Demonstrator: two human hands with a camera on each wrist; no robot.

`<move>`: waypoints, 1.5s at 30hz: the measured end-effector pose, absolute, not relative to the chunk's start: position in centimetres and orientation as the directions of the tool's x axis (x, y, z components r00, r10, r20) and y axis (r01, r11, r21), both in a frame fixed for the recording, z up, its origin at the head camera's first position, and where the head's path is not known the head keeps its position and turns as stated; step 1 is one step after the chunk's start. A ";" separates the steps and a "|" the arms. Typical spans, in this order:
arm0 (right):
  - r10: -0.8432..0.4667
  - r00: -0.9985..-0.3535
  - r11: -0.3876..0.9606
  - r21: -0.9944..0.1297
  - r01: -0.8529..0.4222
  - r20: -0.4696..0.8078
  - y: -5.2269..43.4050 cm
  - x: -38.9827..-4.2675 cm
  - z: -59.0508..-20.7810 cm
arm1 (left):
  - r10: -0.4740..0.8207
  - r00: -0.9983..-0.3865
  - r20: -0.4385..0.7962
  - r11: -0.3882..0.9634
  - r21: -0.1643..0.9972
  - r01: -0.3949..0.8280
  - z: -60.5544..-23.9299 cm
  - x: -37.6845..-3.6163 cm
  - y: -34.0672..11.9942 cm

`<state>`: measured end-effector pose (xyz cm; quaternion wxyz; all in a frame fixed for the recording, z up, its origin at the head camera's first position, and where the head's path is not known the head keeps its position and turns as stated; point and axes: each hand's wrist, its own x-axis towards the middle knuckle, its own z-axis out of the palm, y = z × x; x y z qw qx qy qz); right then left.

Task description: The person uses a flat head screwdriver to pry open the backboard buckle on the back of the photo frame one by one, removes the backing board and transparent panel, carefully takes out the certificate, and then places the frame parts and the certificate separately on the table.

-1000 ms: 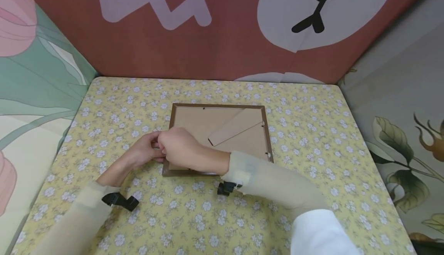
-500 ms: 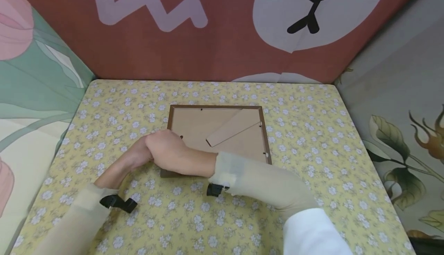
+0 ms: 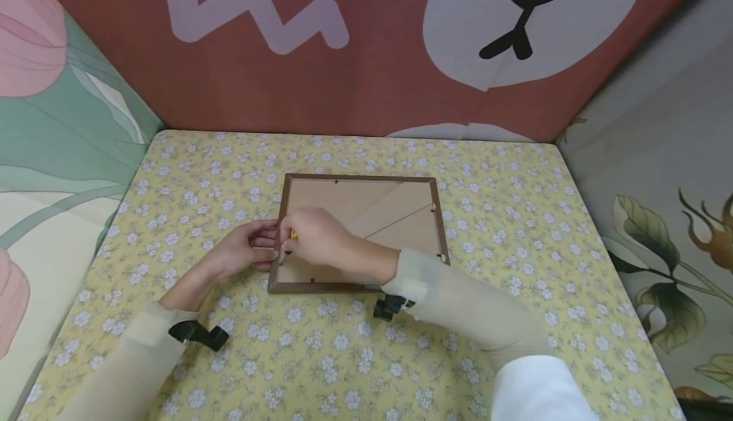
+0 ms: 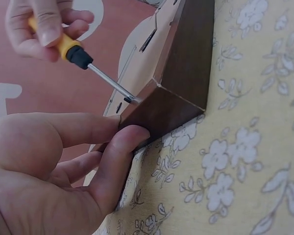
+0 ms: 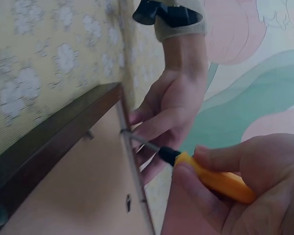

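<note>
A brown wooden picture frame (image 3: 357, 289) lies face down on the table, its tan backing board (image 5: 73, 196) up. My left hand (image 3: 243, 246) holds the frame's left edge between thumb and fingers; in the left wrist view the thumb presses on the brown outer side. My right hand (image 3: 317, 236) grips a screwdriver by its yellow handle (image 5: 218, 181). The screwdriver's metal shaft (image 4: 110, 82) slants down to the inner left rim, where its tip meets a small dark tab (image 5: 126, 131). In the head view, the right hand mostly hides the screwdriver.
Several more dark tabs, such as one on the near side (image 3: 312, 280), line the frame's inner rim. A flat stand leg (image 3: 389, 214) crosses the backing. Yellow flowered cloth (image 3: 338, 351) covers the table. A red printed panel (image 3: 366, 84) rises behind it.
My right hand swung left over the left hand, then came back right, above the backing. The screwdriver's yellow handle now shows in the head view. The left hand stays at the frame's left edge.
</note>
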<state>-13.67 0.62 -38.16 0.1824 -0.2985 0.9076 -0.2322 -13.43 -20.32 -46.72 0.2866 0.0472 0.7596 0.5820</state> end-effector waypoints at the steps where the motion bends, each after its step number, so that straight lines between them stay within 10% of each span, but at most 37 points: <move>1: -0.624 -0.759 0.711 -0.539 -0.452 -0.187 0.9 -13.8 -38.4 | 0.400 -0.832 -0.385 0.319 0.909 -0.268 -46.7 -13.5 -20.3; 11: -0.641 -0.741 0.680 -0.594 -0.430 -0.198 4.7 -14.9 -41.0 | 0.380 -0.836 -0.396 0.329 0.902 -0.278 -47.0 -13.5 -20.2; 24: -0.572 -0.803 0.304 -0.952 -0.019 -0.167 12.0 -16.5 -43.0 | 0.365 -0.839 -0.404 0.333 0.898 -0.287 -46.9 -13.4 -20.2; 45: -0.091 -0.995 0.642 -0.766 -0.037 -0.028 24.8 -15.5 -44.5 | 0.360 -0.842 -0.401 0.315 0.902 -0.295 -47.3 -13.2 -20.2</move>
